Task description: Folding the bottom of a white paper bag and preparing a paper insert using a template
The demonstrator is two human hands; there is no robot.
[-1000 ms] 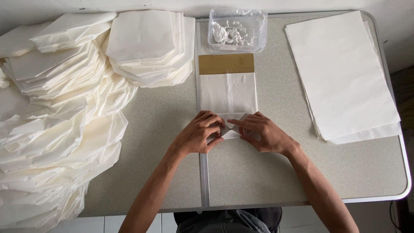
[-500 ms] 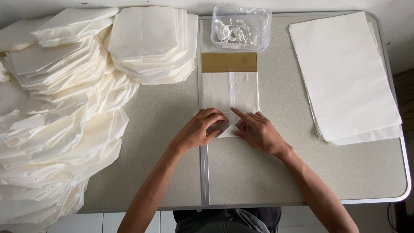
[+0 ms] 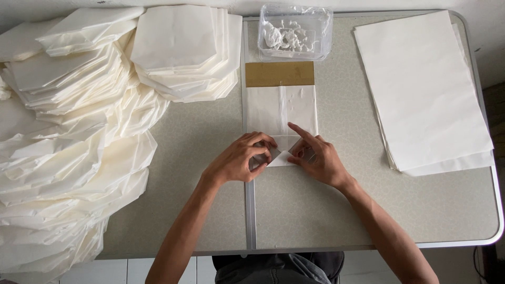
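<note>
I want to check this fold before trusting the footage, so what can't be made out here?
Head view, the only one:
- Near end of the folded white paper bag: covered by the left hand and right hand.
- Crumpled white contents of the clear plastic tub: too small to identify.
- Heaped white paper bags: cut off by the left edge.

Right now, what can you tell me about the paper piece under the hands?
The folded white paper piece lies flat, lengthwise, at the table's middle seam. It looks thin and slightly translucent, with a centre overlap. A brown strip sits at its far end. Its near end is folded into a point, pressed by the left hand and right hand.
</note>
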